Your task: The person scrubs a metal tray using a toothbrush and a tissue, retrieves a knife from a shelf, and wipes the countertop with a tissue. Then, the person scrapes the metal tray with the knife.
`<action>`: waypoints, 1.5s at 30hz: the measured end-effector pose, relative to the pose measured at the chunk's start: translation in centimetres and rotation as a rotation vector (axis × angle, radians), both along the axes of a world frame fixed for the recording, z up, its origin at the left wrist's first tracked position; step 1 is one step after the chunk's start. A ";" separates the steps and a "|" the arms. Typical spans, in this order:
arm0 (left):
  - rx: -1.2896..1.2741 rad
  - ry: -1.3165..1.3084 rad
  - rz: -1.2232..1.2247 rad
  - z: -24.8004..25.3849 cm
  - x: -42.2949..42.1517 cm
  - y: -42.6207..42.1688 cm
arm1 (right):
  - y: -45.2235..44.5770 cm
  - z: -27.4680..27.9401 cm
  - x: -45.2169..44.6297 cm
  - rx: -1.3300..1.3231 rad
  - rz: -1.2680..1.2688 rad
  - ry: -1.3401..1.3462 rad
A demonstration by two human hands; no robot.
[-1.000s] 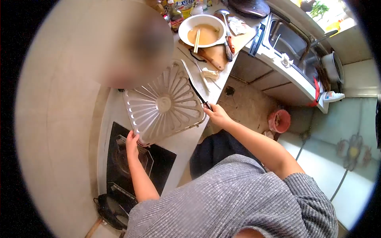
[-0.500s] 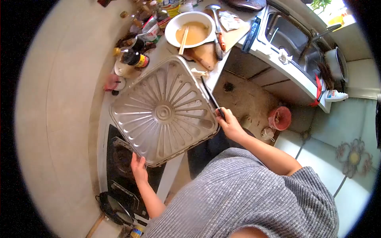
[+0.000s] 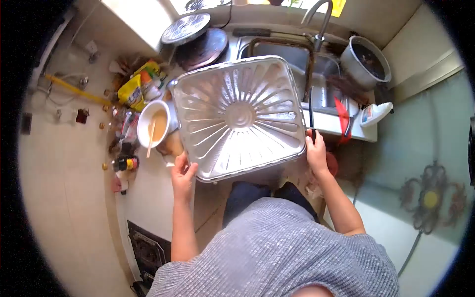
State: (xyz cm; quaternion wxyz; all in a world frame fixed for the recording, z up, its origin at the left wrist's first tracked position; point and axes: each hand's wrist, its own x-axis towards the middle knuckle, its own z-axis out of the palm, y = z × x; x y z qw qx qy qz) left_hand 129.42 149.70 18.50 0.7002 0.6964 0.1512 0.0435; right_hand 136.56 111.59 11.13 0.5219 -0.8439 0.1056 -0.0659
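Note:
A large square metal tray (image 3: 240, 116) with ridges fanning out from a round centre is held up before me, tilted, by its two sides. My left hand (image 3: 183, 173) grips its lower left edge, thumb over the rim. On the right edge, my right hand (image 3: 317, 148) is closed round the rim. That same hand also holds a slim, long tool with a black handle (image 3: 313, 134), pointing away from me; it looks like a knife, but its kind is not clear. Behind the tray, part of the counter and the sink is hidden.
Left of the tray stands a white bowl (image 3: 143, 123) of yellowish liquid with chopsticks. Bottles and packets (image 3: 131, 91) crowd the wall. Ahead are a sink (image 3: 324, 74) with a tap (image 3: 320, 37), a grey pot (image 3: 368, 62) and a white bottle (image 3: 377, 114). A stove (image 3: 146, 247) is lower left.
My view and body have turned right, away from the stove towards the sink. The tray has come along and turned, still in both hands, and now reaches over the sink's near edge.

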 end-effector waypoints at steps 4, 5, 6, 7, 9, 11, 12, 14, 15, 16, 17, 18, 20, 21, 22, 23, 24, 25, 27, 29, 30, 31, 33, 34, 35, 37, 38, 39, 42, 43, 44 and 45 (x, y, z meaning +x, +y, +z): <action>-0.032 0.008 -0.113 -1.6 5.9 -5.2 | -6.2 -1.8 4.1 0.189 -0.088 -0.007; -0.043 0.033 -0.153 -1.8 7.2 -6.2 | -7.7 -2.2 4.7 0.234 -0.107 0.000; -0.052 0.043 -0.180 -1.7 8.7 -7.4 | -9.2 -2.3 5.0 0.271 -0.105 0.045; 0.011 0.043 -0.227 -2.4 10.4 -7.8 | -10.4 -2.2 5.2 0.305 -0.103 0.091; -0.001 0.083 -0.306 -3.8 13.6 -8.5 | -11.3 -0.1 5.1 0.417 -0.142 0.084; -0.144 0.198 -0.352 -5.4 16.9 -8.8 | -11.3 3.4 5.3 0.302 -0.147 0.206; -0.155 0.209 -0.380 -5.6 18.5 -9.1 | -11.7 4.7 5.5 0.304 -0.140 0.280; -0.128 0.215 -0.464 -6.3 21.3 -9.3 | -12.2 5.8 5.9 0.393 -0.165 0.282; -0.146 0.230 -0.483 -6.7 22.4 -9.4 | -12.5 5.8 6.2 0.456 -0.210 0.247; -0.165 0.244 -0.510 -7.1 23.2 -9.3 | -12.5 6.4 6.2 0.503 -0.216 0.288; -0.182 0.263 -0.537 -7.6 23.9 -9.4 | -12.6 7.1 6.5 0.554 -0.222 0.333; -0.175 0.211 -0.539 -8.2 24.5 -9.4 | -12.3 7.5 6.9 0.582 -0.229 0.310; -0.118 0.241 -0.326 -10.7 26.1 -8.6 | -12.3 7.7 7.3 0.606 -0.269 0.307; -0.089 0.261 -0.221 -11.7 26.3 -8.3 | -12.3 7.9 7.4 0.583 -0.281 0.315; 0.212 0.234 -0.090 -12.5 26.0 -8.0 | -12.3 8.2 7.5 0.559 -0.289 0.321; 0.515 0.190 0.037 -12.4 25.9 -7.7 | -12.2 8.4 7.5 0.540 -0.299 0.313; 0.710 0.167 -0.033 -12.5 25.3 -7.5 | -11.8 8.8 7.6 0.513 -0.300 0.274; 0.904 0.136 -0.106 -12.4 24.7 -7.5 | -11.8 9.2 7.8 0.494 -0.306 0.278; 1.051 0.185 -0.218 -12.0 23.7 -8.4 | -11.9 9.8 8.0 0.454 -0.321 0.288; 1.158 0.227 -0.239 -12.5 23.4 -9.1 | -12.2 9.8 8.6 0.458 -0.328 0.290; 1.176 0.208 -0.230 -12.9 23.5 -9.3 | -12.4 9.5 8.7 0.471 -0.325 0.297; 1.194 0.193 -0.217 -13.5 23.4 -9.4 | -12.7 9.3 9.0 0.485 -0.318 0.305; 1.199 0.164 -0.198 -14.2 22.8 -9.6 | -12.7 9.3 9.6 0.474 -0.303 0.297; 1.189 0.145 -0.191 -14.4 22.8 -9.6 | -12.7 9.3 10.1 0.472 -0.294 0.297; 1.184 0.124 -0.184 -14.4 23.1 -9.6 | -12.6 9.3 10.9 0.475 -0.285 0.295; 1.157 0.079 -0.163 -14.6 23.3 -9.7 | -12.7 9.1 11.9 0.472 -0.252 0.275; 1.174 0.056 -0.181 -14.1 23.5 -9.7 | -12.9 8.8 12.3 0.462 -0.232 0.273; 1.188 0.033 -0.200 -13.7 23.7 -9.8 | -13.0 8.8 12.7 0.451 -0.212 0.272; 1.238 0.024 -0.215 -14.3 23.9 -9.8 | -12.0 9.8 13.8 0.468 -0.206 0.276; 1.255 0.027 -0.223 -14.8 23.8 -9.7 | -11.9 10.0 13.9 0.474 -0.213 0.279; 1.231 0.146 -0.270 -14.7 24.0 -9.8 | -12.0 9.6 13.6 0.482 -0.225 0.281; 1.246 0.124 -0.263 -14.8 24.2 -10.0 | -12.2 9.2 13.4 0.462 -0.214 0.279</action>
